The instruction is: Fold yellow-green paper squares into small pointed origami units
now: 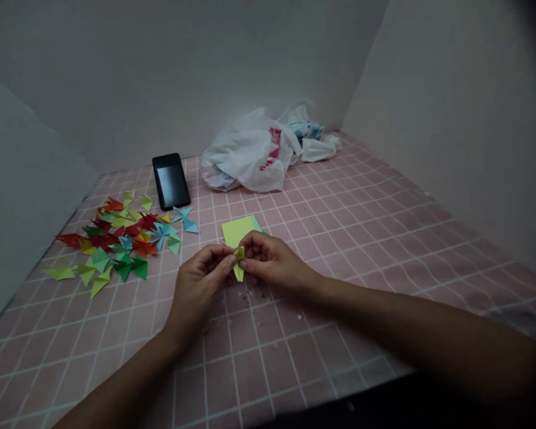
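Between my two hands is a small folded piece of yellow paper (238,273), narrow and pointing down toward me. My left hand (204,271) pinches its left side between thumb and fingers. From the right, my right hand (272,260) grips the same paper with thumb and curled fingers, which hide part of it. Just beyond the hands lies a stack of square paper sheets (239,229), yellow on top with green edges showing beneath. To the left, many folded paper birds (120,238) in red, orange, yellow, green and blue lie in a loose pile.
A black smartphone (172,182) lies behind the paper birds. Crumpled white plastic bags (254,152) with red print sit by the back wall, beside a blue-and-white packet (306,128). A pink cloth with a white grid (361,238) covers the surface, with walls around it.
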